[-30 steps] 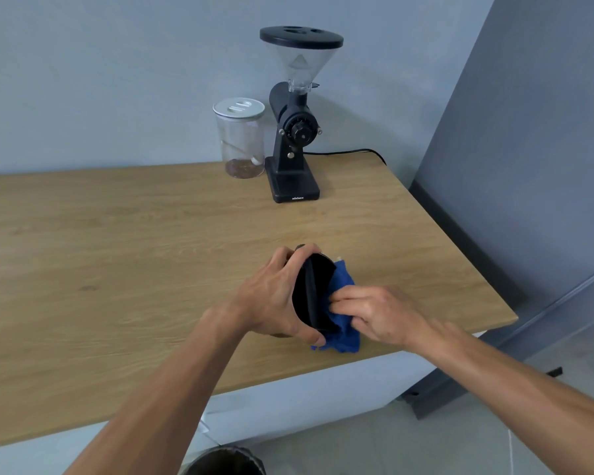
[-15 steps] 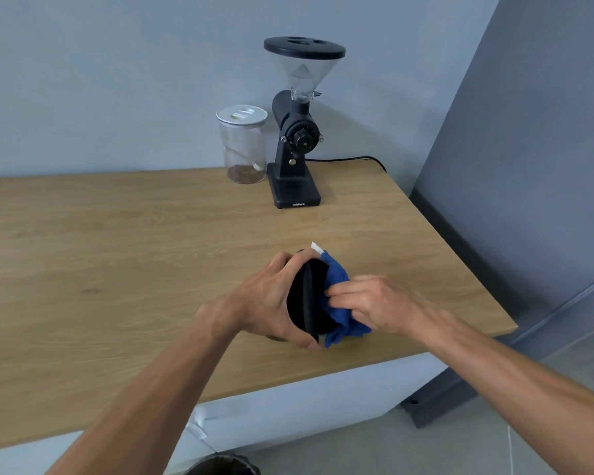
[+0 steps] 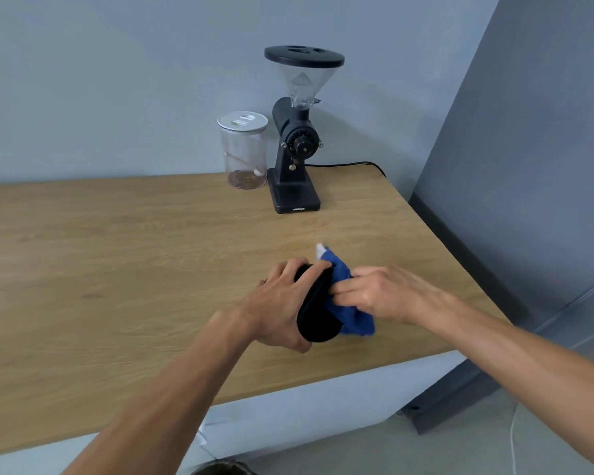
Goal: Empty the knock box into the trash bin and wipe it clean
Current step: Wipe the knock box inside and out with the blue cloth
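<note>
Left hand [image 3: 282, 303] grips the tilted black knock box [image 3: 318, 311]; right hand [image 3: 381, 293] pinches a blue cloth [image 3: 352, 318].

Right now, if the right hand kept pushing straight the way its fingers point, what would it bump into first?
The right hand points leftward, pressing the blue cloth against the black knock box, so it would meet the box first, with the left hand bracing behind it.

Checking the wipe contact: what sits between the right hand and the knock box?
In the head view, a blue cloth lies between the right hand and the black knock box, which the left hand holds.
</note>
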